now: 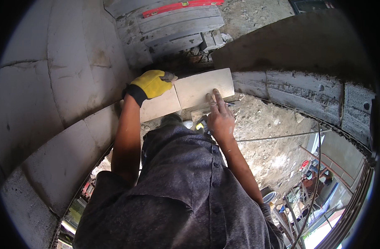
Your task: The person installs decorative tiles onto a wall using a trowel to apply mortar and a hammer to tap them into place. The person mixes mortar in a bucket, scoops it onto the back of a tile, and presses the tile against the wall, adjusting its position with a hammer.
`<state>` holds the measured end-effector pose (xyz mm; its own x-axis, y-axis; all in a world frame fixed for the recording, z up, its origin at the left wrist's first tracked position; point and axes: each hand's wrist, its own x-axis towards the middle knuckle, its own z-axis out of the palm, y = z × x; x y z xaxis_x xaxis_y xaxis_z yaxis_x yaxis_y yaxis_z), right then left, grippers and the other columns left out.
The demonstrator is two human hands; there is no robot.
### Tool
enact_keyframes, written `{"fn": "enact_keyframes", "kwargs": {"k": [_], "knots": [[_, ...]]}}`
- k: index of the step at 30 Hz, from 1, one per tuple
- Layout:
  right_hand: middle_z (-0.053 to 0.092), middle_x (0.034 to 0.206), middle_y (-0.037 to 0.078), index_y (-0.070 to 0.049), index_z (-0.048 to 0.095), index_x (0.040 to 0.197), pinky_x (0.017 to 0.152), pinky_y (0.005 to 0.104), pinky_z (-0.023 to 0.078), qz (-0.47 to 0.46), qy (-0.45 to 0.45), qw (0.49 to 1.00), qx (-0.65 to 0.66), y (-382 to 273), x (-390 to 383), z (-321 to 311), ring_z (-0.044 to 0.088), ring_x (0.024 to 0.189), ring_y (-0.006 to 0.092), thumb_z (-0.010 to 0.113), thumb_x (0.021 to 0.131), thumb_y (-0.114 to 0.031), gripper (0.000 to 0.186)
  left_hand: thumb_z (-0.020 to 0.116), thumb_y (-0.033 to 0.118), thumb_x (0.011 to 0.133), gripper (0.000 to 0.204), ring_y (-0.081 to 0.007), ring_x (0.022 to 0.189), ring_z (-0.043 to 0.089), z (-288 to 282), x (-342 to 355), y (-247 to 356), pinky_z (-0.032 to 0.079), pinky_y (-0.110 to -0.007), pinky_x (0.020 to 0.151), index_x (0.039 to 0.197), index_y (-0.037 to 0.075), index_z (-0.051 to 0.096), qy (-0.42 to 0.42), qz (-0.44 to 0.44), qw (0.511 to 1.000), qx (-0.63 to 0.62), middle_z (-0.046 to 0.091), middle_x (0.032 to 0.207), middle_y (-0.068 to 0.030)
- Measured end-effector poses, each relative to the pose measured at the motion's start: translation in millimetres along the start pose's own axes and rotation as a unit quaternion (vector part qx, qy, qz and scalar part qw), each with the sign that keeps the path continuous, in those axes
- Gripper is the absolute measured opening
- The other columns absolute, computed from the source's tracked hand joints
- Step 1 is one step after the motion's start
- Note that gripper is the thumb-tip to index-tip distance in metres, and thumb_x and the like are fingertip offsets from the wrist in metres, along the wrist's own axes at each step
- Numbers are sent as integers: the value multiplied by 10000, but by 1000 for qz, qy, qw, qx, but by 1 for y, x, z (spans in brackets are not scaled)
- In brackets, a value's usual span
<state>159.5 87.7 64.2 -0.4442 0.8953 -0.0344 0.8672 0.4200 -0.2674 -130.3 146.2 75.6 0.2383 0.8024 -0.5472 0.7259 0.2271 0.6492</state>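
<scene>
My left hand [153,84], in a yellow glove with a black cuff, lay on top of the pale block [204,87], fingers curled together over its far left edge, gripping that edge more than just resting. My right hand [219,117] was bare and dusty, palm down, fingers straight and slightly apart, pressing flat on the block's near right part, not clamped on anything. The block sat on top of the wall [65,153], end to end with the next pale block [158,106] to its left, the joint between them showing as a thin line. To its right ran a grey mortar bed [298,89] on the course below, rough and ridged. Past the block lay stacked grey blocks [173,29] with a red level [181,6] on them. Under my right wrist something yellow and black [201,124] showed, too hidden to tell what. My grey shirt [181,186] filled the lower middle. A thin rod [281,136] crossed the rubble ground right of my forearm.
</scene>
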Motion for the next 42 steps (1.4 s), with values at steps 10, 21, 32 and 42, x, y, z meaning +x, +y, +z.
{"fn": "enact_keyframes", "kwargs": {"k": [10, 21, 32, 42], "knots": [[598, 1198, 262, 3, 570, 1274, 885, 434, 505, 85, 64, 969, 224, 31, -65, 15, 607, 1056, 430, 479, 840, 94, 452, 667, 202, 885, 320, -253, 968, 701, 23, 3, -27, 539, -344, 845, 1161, 41, 681, 60, 72, 993, -71, 719, 1069, -161], [704, 1018, 229, -78, 708, 1116, 866, 443, 528, 343, -362, 843, 203, 105, -205, 93, 669, 967, 405, 558, 866, -165, 304, 678, 258, 858, 364, -395, 959, 638, 6, -15, -3, 523, -420, 858, 1105, -8, 663, 99, 82, 992, -8, 665, 1060, -210], [707, 1030, 203, -99, 659, 1202, 745, 398, 551, 312, -245, 883, 252, 109, -159, 116, 708, 848, 334, 575, 937, -199, 295, 704, 60, 831, 254, -319, 777, 660, 6, -5, -5, 529, -338, 720, 1062, -36, 657, 80, 78, 991, -74, 668, 911, -179], [687, 1026, 259, -71, 688, 1145, 841, 449, 520, 412, -209, 843, 276, 111, -189, 116, 663, 971, 419, 560, 913, -205, 297, 697, 88, 860, 152, -318, 797, 658, 9, -7, -4, 512, -348, 707, 972, -2, 647, 66, 87, 993, -49, 652, 903, -199]]}}
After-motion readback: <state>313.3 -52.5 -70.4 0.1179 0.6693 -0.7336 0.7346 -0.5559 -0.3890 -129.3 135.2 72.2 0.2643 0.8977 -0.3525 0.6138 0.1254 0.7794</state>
